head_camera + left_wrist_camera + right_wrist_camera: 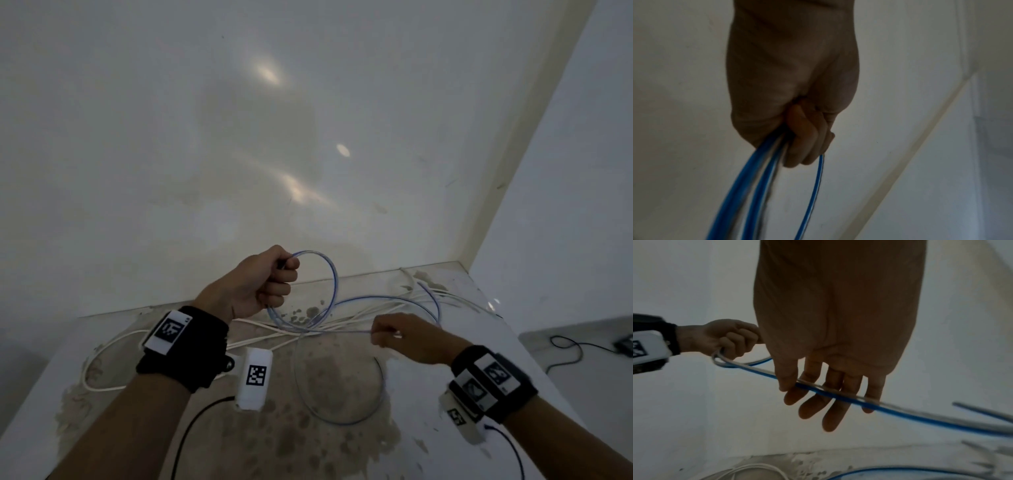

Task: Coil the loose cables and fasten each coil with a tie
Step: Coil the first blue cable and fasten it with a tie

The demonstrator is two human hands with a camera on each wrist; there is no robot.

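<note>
A blue-and-white cable (pixel 334 274) is partly gathered into loops. My left hand (pixel 270 277) grips those loops in a fist, raised above the table; in the left wrist view several strands (pixel 760 186) hang from that left hand (pixel 797 129). My right hand (pixel 394 334) holds the same cable further along, to the right and lower. In the right wrist view the strand (pixel 920 418) runs across the fingers (pixel 830 417) of my right hand (pixel 828 394), with the thumb pressing it down. The rest of the cable curves slack on the table (pixel 342 411). No tie is visible.
Several white cables (pixel 260 339) lie tangled across the stained white table (pixel 496 346), under both hands. A black cable (pixel 191 431) runs along the near side. A wall stands right behind the table. On the floor to the right lies another black lead (pixel 565 349).
</note>
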